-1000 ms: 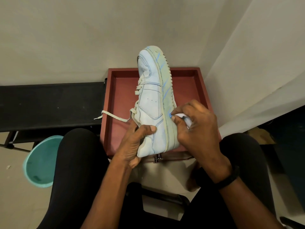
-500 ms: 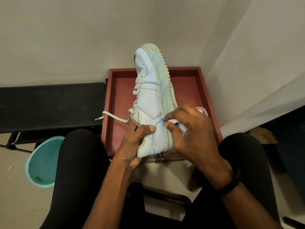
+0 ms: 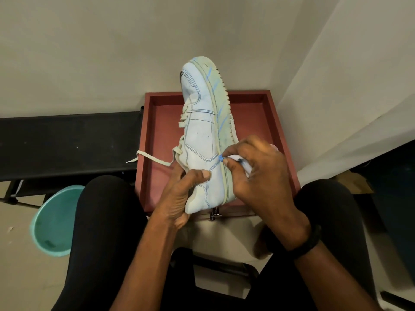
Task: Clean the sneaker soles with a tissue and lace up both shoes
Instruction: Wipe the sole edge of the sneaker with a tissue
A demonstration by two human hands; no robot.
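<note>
A white sneaker (image 3: pixel 201 135) is held on its side above the red tray (image 3: pixel 278 122), toe pointing away, its cream sole edge (image 3: pixel 221 108) streaked with blue marks. My left hand (image 3: pixel 182 187) grips the heel end, thumb across the side. My right hand (image 3: pixel 256 173) pinches a white tissue (image 3: pixel 238 160) with a blue-stained tip against the sole edge near the heel. A loose lace (image 3: pixel 150 158) trails out to the left. I see no second shoe.
A black bench (image 3: pixel 67 142) stands at the left. A teal basin (image 3: pixel 54 221) sits on the floor beside my left knee. Walls close in behind and to the right of the tray. My knees flank the tray's near edge.
My right hand with the tissue has slid a little along the sole edge toward the heel. The sneaker has tipped slightly left. My left hand keeps its grip.
</note>
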